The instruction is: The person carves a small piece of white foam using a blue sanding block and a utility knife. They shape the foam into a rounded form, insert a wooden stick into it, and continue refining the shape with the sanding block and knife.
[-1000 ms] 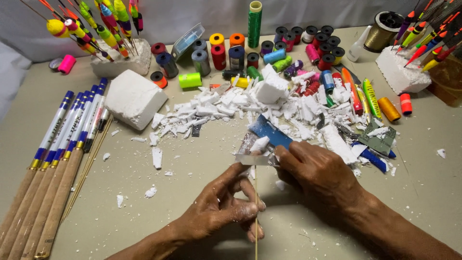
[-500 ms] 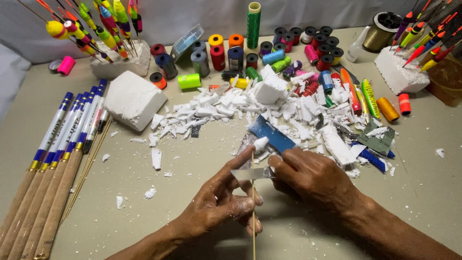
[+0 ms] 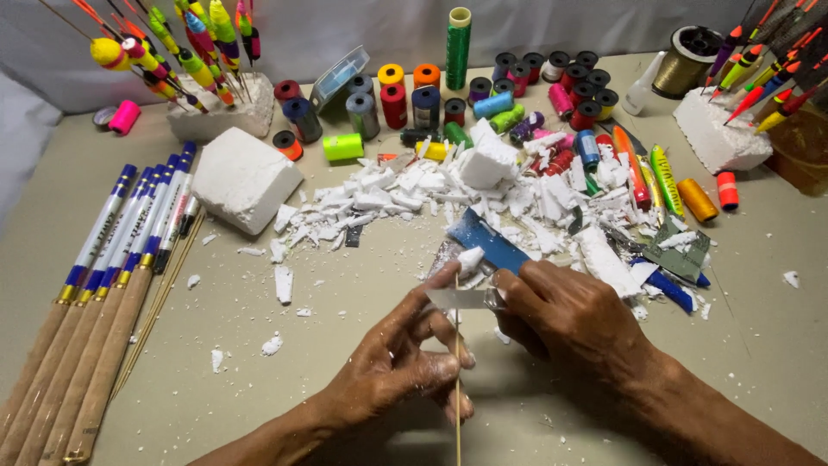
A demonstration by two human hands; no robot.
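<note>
Head view: both hands (image 3: 483, 332) grip a thin stick (image 3: 457, 388) beside foam scraps (image 3: 379, 203).

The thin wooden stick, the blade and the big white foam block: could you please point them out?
Thin wooden stick (image 3: 457, 388), head view, mid shaft below the left hand's fingers.
Blade (image 3: 461, 299), head view, flat middle between both hands.
Big white foam block (image 3: 244, 177), head view, top face.

Thin stick (image 3: 456, 388) cut off at bottom edge; blade (image 3: 461, 299) end hidden under right hand (image 3: 569, 315).
</note>
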